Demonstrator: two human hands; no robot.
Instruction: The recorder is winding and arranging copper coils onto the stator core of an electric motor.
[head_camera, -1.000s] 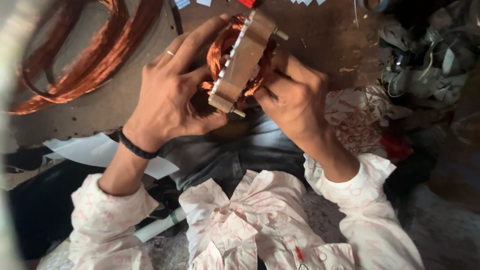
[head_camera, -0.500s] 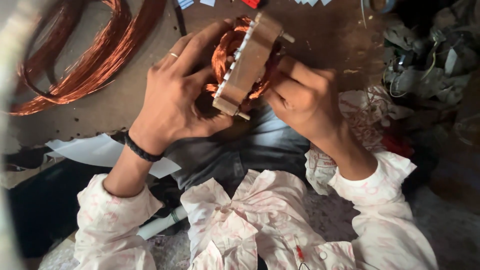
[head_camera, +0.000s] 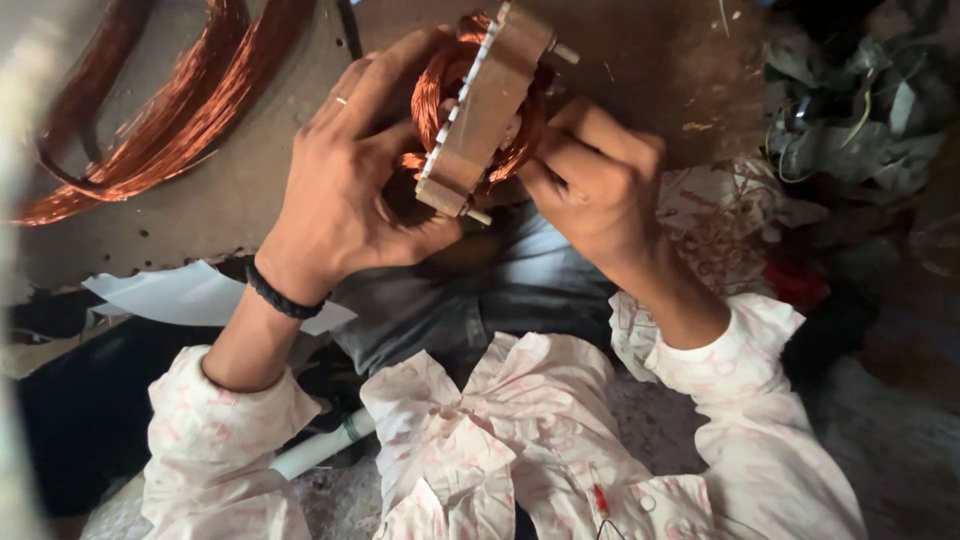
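Stator core has tipped slightly more upright and up-frame since earlier. Left hand and right hand both clamp it, fingers wrapped around its copper windings; loose copper coils lie left of them.

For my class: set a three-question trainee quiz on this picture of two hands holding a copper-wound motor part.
1. True or false: both hands grip the wound stator.
2. Which wrist wears the black band: A left, B right?
3. What lies on the board at the upper left?

Key:
1. True: left hand and right hand both grip it.
2. A.
3. Loose copper wire coils.
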